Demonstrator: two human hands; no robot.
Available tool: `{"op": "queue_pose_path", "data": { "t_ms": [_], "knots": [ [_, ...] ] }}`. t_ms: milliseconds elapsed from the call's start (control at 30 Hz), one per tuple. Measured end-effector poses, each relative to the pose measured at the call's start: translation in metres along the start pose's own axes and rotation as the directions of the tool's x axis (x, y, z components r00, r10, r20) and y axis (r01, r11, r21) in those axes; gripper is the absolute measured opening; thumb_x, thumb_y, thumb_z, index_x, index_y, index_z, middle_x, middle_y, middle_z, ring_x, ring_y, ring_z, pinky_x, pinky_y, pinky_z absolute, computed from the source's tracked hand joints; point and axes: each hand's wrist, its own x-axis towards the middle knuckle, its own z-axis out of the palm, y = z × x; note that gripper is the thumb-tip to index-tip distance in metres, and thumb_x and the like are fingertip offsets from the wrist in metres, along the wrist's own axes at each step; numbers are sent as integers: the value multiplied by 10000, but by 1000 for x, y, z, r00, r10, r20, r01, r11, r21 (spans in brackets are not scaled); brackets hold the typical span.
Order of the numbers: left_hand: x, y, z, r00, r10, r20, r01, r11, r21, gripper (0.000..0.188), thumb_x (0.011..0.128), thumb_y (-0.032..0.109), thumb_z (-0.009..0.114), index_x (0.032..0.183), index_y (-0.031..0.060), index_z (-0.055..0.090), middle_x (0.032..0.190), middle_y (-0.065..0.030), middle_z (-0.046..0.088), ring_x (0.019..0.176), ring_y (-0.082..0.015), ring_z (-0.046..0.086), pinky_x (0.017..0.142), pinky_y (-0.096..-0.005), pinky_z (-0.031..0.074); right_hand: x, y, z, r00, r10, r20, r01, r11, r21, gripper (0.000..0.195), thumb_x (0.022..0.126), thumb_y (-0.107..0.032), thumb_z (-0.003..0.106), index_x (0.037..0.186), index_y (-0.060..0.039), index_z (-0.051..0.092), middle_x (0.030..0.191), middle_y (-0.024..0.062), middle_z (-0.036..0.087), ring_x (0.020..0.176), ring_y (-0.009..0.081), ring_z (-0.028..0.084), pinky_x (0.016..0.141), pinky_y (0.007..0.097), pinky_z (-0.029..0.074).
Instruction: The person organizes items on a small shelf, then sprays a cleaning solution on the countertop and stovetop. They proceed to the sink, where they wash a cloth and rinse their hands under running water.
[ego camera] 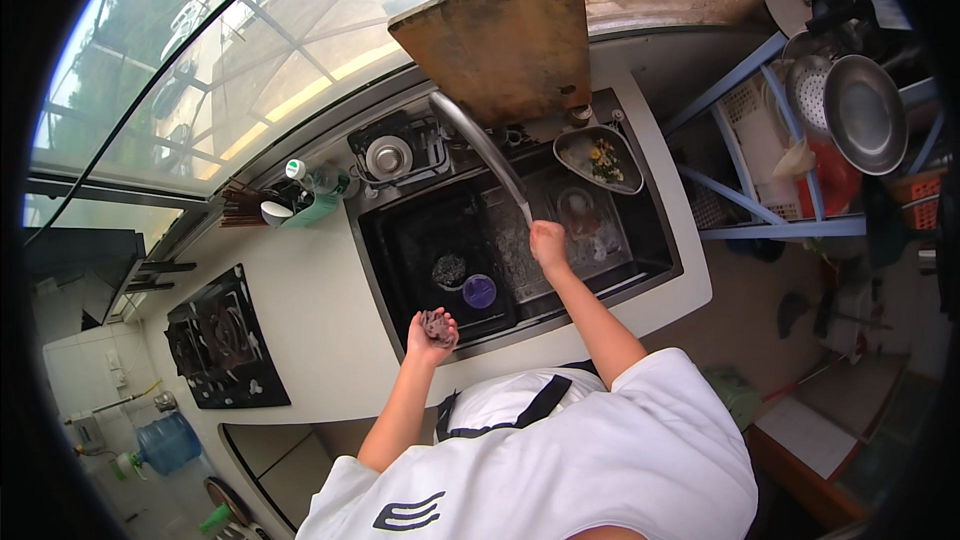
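My left hand (432, 336) is closed around a crumpled brown cloth (437, 328) above the near left rim of the black sink (397, 240). At the outlet of the curved metal faucet (484, 142) is my right hand (548, 246), its fingers curled; whether it grips the spout end or sits in the stream is hard to tell. A steel wool scrubber (449, 271) and a round purple item (479, 291) lie in the left part of the sink. Water wets the right part. A strainer basket (598, 159) with food scraps sits at the back right corner.
A large wooden cutting board (502, 37) leans behind the faucet. Left of the sink stand a plastic bottle (322, 178) and a green holder (311, 211) near chopsticks (244, 204). A black stove (225, 341) is farther left. A blue rack (810, 229) with metal pans stands right.
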Motion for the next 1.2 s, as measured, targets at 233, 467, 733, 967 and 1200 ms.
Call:
{"op": "queue_pose_path", "data": {
  "t_ms": [233,467,733,967,1200],
  "knots": [
    [4,5,-23,1000,3,-25,-3,1000,-16,505,958,458,268,962,62,582,837,-91,605,743,-243,565,606,-332,489,-16,-71,18,903,393,173,-414,690,593,426,709,-6,362,1110,-34,502,925,120,586,740,178,570,623,313,518],
    [8,5,-23,1000,-7,2,7,1000,-17,504,956,461,273,968,62,582,842,-90,606,742,-240,570,610,-333,490,3,-49,18,944,297,147,-330,808,487,151,813,-25,403,801,-64,549,613,31,461,404,114,330,350,240,237],
    [11,-1,-19,1000,12,-3,-12,1000,-19,477,953,442,297,964,55,575,836,-88,600,746,-233,568,601,-327,478,-14,-22,18,962,274,1,-260,910,324,244,818,-36,349,590,-112,393,464,-19,291,340,83,238,331,257,128],
    [16,-1,-24,1000,-21,-4,21,999,-45,508,959,455,265,970,49,569,856,-96,594,729,-241,563,595,-339,490,-21,15,28,975,204,86,-204,979,-14,213,801,-26,368,646,-85,502,513,12,427,399,93,373,364,230,250],
    [11,4,-11,999,33,39,-38,989,145,425,954,421,345,945,56,564,751,-74,578,677,-228,559,573,-336,481,9,-92,135,873,-463,155,485,859,-164,288,751,93,485,1005,-39,520,954,132,606,896,251,612,798,328,480]
  ]
}}
